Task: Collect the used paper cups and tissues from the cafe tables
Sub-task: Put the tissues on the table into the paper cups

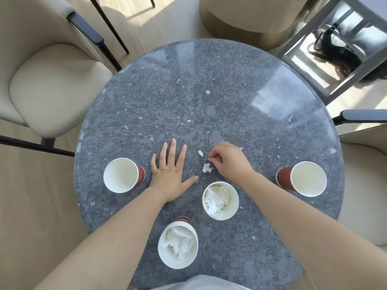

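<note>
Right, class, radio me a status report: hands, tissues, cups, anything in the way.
Left hand flat on table, open. Right hand pinching tissue scraps. Two stuffed cups, two empty cups. Nothing blocking.

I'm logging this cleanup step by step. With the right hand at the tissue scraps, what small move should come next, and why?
Probably lift the tissue scraps and drop them into the nearest cup. The right hand curls its fingertips at them where they lie loose on the table. That cup, just nearer the person, already holds tissue. The left hand rests flat.
</note>
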